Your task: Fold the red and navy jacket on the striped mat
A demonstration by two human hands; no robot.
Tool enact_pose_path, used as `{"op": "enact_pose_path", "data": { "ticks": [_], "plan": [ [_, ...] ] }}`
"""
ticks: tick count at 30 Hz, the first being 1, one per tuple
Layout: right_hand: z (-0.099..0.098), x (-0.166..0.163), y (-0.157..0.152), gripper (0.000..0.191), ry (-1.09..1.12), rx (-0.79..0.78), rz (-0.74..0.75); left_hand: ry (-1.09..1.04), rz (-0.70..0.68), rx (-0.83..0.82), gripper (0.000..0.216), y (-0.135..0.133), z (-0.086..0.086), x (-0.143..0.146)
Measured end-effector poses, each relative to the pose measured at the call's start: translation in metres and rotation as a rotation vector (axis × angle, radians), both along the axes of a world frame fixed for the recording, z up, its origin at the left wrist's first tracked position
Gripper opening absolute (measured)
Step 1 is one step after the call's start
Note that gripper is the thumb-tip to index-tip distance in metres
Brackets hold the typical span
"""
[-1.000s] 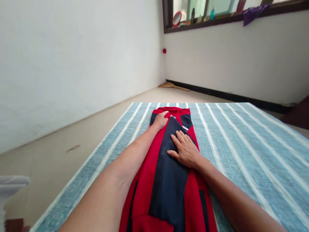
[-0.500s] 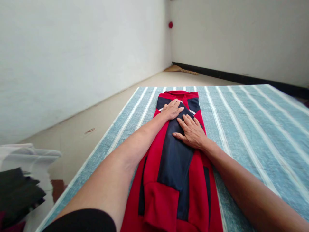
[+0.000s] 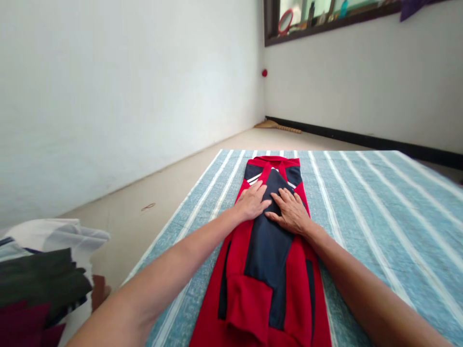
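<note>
A red and navy jacket (image 3: pixel 269 255) with white stripes near its collar lies lengthwise before me, sleeves folded inward over its body. My left hand (image 3: pixel 253 201) rests flat on the upper left of the jacket, fingers stretched over the red and navy cloth. Beside it, my right hand (image 3: pixel 290 210) lies on the navy panel with its fingers spread. Both palms press on the fabric and neither hand grips it. Under the jacket is a blue cloth with white stripes (image 3: pixel 365 202), covering a flat surface.
At the lower left sits a pile of clothes (image 3: pixel 39 279) in white, dark green and maroon. A broom (image 3: pixel 277 126) lies on the floor by the far corner. A window ledge (image 3: pixel 307 33) at the upper right holds a red-framed mirror (image 3: pixel 285 21) and bottles.
My left hand has slid down from near the collar, closer to me. My right hand stays at nearly the same place on the jacket. The view has tilted up, showing the window.
</note>
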State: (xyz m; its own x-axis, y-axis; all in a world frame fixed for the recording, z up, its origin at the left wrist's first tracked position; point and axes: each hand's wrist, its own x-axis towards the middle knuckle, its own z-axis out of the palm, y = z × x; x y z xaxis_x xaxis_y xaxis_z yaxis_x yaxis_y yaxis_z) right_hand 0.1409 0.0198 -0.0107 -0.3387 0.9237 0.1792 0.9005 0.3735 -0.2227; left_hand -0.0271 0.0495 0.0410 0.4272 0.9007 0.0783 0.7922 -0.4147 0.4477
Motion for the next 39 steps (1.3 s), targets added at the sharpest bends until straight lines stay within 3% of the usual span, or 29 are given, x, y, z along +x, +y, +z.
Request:
{"op": "enact_pose_path", "data": {
  "ticks": [6, 9, 13, 20, 25, 30, 35, 39],
  "plan": [
    [0.01, 0.003, -0.009, 0.057, 0.082, 0.054, -0.04, -0.153, 0.23, 0.063, 0.034, -0.105, 0.007, -0.051],
    [0.022, 0.003, -0.03, 0.045, 0.115, 0.105, -0.048, -0.223, 0.364, -0.031, 0.033, -0.146, 0.006, -0.068],
    [0.038, -0.01, -0.077, 0.033, 0.154, 0.135, 0.113, -0.346, 0.473, -0.221, 0.039, -0.177, 0.004, -0.076],
    [0.048, -0.052, -0.155, 0.032, 0.241, 0.104, 0.254, -0.6, 0.543, -0.473, 0.048, -0.192, 0.001, -0.065],
    [0.05, -0.075, -0.186, 0.052, 0.205, 0.032, 0.273, -0.695, 0.526, -0.432, 0.049, -0.197, -0.004, -0.061],
    [0.041, -0.093, -0.197, 0.05, 0.095, 0.019, 0.121, -0.719, 0.515, -0.455, 0.05, -0.198, -0.001, -0.059],
    [0.029, -0.106, -0.196, 0.065, 0.073, 0.087, 0.036, -0.79, 0.486, -0.503, 0.059, -0.198, 0.006, -0.061],
    [0.029, -0.102, -0.181, 0.046, 0.179, -0.036, 0.025, -0.729, 0.336, -0.633, 0.049, -0.184, 0.011, -0.076]
  ]
}}
